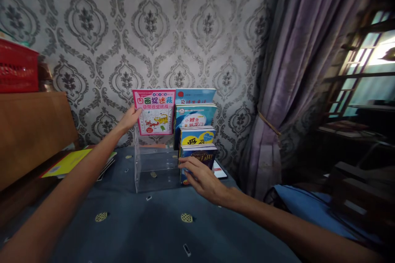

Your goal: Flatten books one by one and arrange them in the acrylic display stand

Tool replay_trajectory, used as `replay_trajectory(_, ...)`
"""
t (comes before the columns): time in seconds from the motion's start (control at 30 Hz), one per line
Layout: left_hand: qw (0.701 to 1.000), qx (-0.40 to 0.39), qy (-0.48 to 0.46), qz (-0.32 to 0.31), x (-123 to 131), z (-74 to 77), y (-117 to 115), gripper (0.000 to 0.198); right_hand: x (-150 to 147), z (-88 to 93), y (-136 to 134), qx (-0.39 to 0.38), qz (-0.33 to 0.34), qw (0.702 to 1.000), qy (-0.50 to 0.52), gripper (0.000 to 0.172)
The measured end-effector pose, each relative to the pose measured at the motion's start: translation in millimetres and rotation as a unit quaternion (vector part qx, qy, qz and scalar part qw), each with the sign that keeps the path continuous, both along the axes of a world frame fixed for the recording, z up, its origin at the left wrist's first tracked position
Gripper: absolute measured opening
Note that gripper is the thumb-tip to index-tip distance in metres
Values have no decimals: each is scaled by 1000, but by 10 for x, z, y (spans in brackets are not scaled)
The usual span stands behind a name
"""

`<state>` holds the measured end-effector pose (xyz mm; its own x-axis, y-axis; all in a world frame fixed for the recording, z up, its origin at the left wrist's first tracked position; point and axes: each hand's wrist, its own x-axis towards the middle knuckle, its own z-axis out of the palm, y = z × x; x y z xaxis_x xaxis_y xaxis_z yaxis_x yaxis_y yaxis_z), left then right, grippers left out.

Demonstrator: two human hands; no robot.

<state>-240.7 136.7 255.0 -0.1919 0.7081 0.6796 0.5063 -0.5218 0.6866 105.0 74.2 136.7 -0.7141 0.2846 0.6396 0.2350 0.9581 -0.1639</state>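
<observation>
My left hand (130,118) grips the left edge of a pink picture book (154,111), held upright at the back of a clear acrylic tiered rack (145,168). My right hand (202,178) rests with fingers spread against the front dark blue book (199,157) on the rack's right side. Behind that book stand a yellow-and-blue book (197,135), a teal book (195,116) and a light blue book (195,95) in rising tiers. The rack's left tiers are bare below the pink book.
The rack stands on a blue patterned cloth (145,222). Yellow and other flat books (66,163) lie at left beside a wooden cabinet (31,131) bearing a red basket (17,67). A purple curtain (296,70) and a window hang at right.
</observation>
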Motion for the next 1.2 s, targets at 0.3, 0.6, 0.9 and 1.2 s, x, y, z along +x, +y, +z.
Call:
replay_trajectory(0.3,1000,16,5,21,-24,-7,97,36,25,-165,-20,-40,5,999,-14,26)
replay_trajectory(0.6,1000,1,3,27,-31,-72,38,35,3,-342,-67,-55,12,998,-15,26)
replay_trajectory(0.9,1000,-4,-12,10,10,-92,-39,41,-10,-495,-158,-83,1,996,-27,27)
replay_trajectory(1.2,1000,4,-3,21,-1,-149,-7,41,-108,-733,-193,-96,2,995,-30,31)
